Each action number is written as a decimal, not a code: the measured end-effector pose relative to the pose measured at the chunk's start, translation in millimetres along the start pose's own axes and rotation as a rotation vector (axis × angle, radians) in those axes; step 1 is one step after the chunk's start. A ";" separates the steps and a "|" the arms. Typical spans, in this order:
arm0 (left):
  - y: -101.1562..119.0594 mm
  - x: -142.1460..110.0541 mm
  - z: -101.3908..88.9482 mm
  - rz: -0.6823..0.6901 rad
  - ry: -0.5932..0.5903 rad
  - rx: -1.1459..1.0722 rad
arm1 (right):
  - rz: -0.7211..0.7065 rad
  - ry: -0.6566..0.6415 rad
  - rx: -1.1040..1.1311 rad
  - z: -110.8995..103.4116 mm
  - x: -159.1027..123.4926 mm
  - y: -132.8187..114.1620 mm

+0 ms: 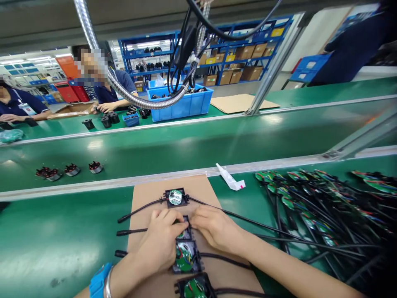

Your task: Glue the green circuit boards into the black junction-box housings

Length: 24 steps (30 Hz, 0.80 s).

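Note:
Several small black plastic housings with green circuit boards lie in a column on a brown cardboard sheet (173,184). My left hand (163,238) is closed at one black housing (187,235), with its thumb and fingers on the left and upper part. From the other side, my right hand (215,227) has its fingers bent together against the same housing's right edge, where its cable end is hidden. Just beyond lies a housing with a round white-and-green board (175,197). Nearer to me are another open housing (186,256) and a partly cut-off one (195,287).
Wired circuit boards (310,198) with long black cables pile up on the right. A white tube (230,178) lies by the metal rail. Motor-like parts (72,169) sit on the green belt. A metal hose (149,102) hangs ahead. Co-workers (114,85) sit across, near a blue bin (182,105).

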<state>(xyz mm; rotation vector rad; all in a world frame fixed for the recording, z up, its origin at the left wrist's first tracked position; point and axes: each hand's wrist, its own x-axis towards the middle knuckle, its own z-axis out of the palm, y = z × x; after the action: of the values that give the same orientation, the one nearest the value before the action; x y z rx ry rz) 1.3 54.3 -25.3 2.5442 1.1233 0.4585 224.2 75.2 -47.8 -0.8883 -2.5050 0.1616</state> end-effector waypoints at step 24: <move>-35.1 36.8 -40.8 -0.271 -0.077 0.273 | 0.228 -0.344 0.074 -65.8 80.6 10.5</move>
<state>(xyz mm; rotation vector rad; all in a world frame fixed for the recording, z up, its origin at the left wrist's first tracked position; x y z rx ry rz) -14.8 111.0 2.6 2.5480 1.5654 0.1450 206.6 130.4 39.2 -1.2007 -2.6773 0.5181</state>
